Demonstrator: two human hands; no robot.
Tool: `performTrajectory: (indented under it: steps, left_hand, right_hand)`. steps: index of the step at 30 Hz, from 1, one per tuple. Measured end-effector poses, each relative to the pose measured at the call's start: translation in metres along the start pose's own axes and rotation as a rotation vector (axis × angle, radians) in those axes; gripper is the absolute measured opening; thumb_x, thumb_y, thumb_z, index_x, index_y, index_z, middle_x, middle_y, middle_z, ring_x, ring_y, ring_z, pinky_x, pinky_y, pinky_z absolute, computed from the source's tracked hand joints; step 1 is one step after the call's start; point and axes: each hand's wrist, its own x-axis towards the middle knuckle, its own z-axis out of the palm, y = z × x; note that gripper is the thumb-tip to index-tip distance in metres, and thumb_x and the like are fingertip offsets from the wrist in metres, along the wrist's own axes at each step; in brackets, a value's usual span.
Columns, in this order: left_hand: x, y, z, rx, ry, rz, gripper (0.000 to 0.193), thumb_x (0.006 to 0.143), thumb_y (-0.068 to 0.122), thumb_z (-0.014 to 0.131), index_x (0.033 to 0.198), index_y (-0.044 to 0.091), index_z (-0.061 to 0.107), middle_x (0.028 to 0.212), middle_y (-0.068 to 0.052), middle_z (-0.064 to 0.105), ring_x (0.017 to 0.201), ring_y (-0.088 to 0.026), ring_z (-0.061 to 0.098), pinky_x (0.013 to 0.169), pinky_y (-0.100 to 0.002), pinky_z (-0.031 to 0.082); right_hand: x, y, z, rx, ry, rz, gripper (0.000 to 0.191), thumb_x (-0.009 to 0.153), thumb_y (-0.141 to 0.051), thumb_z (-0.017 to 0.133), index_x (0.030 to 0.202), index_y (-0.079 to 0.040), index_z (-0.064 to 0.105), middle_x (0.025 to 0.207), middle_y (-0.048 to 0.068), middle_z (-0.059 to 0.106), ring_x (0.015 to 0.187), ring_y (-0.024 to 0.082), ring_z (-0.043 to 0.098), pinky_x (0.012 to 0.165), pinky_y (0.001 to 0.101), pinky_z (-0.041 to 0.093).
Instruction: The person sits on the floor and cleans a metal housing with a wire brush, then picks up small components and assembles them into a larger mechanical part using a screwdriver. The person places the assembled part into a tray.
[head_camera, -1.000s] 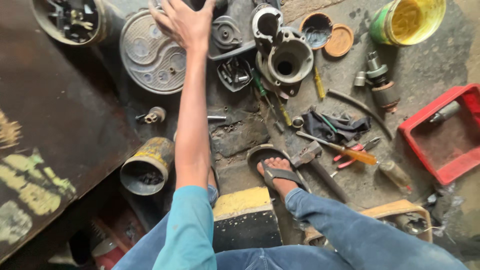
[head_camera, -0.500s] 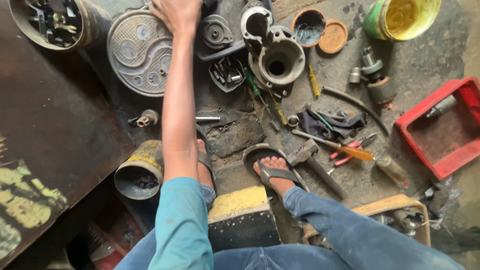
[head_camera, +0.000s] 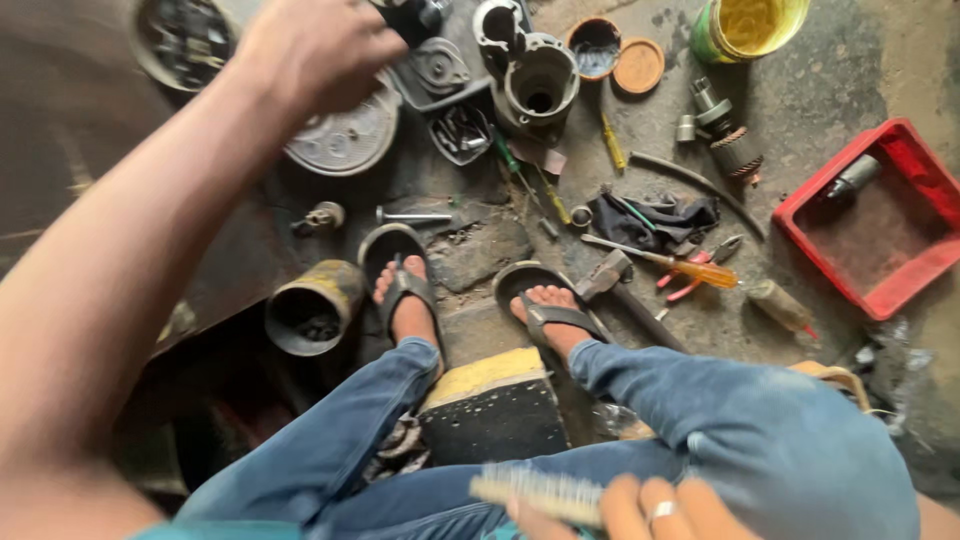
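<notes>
My left hand (head_camera: 310, 50) is raised at the top left, seen from the back with its fingers curled. It hovers over a round ribbed metal cover (head_camera: 345, 140), next to a dark part (head_camera: 412, 15); whether it grips that part is hidden. My right hand (head_camera: 650, 510) is at the bottom edge over my lap and holds a small brush (head_camera: 540, 492) with pale bristles. A grey cylindrical motor housing (head_camera: 540, 90) stands just right of the left hand.
My sandalled feet (head_camera: 405, 290) rest on the dirty floor among tools: a hammer (head_camera: 610, 280), an orange-handled screwdriver (head_camera: 700, 270), red pliers and a black cloth (head_camera: 660, 215). A red tray (head_camera: 935, 250) lies at right, a yellow can (head_camera: 315, 305) at left, a green bucket (head_camera: 750, 25) up top.
My left arm has drawn back from its far reach, and its hand is now closer and curled. The view has tilted down, and my right hand with the brush has come into view.
</notes>
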Motion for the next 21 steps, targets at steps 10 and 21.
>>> performTrajectory:
  steps: [10,21]
  left_hand:
    - [-0.068,0.116,0.036,-0.199,0.285,-0.187,0.025,0.086,0.026,0.074,0.107,0.011,0.069,0.093,-0.008,0.069,0.089,-0.03,0.067,0.074,-0.045,0.05]
    - [-0.031,0.181,0.157,-0.503,0.471,-0.426,0.049,0.067,0.028,0.073,0.111,0.005,0.075,0.108,-0.013,0.071,0.106,-0.032,0.061,0.08,-0.049,0.046]
  right_hand:
    - [-0.06,0.047,-0.064,-0.15,-0.076,0.536,0.04,0.093,-0.031,0.063,0.128,-0.012,0.065,0.076,0.015,0.065,0.07,0.03,0.065,0.062,0.0453,0.05]
    - [-0.025,0.199,0.076,0.006,-0.525,0.635,0.045,0.098,-0.044,0.073,0.121,-0.008,0.059,0.115,0.019,0.067,0.096,0.037,0.07,0.086,0.0477,0.057]
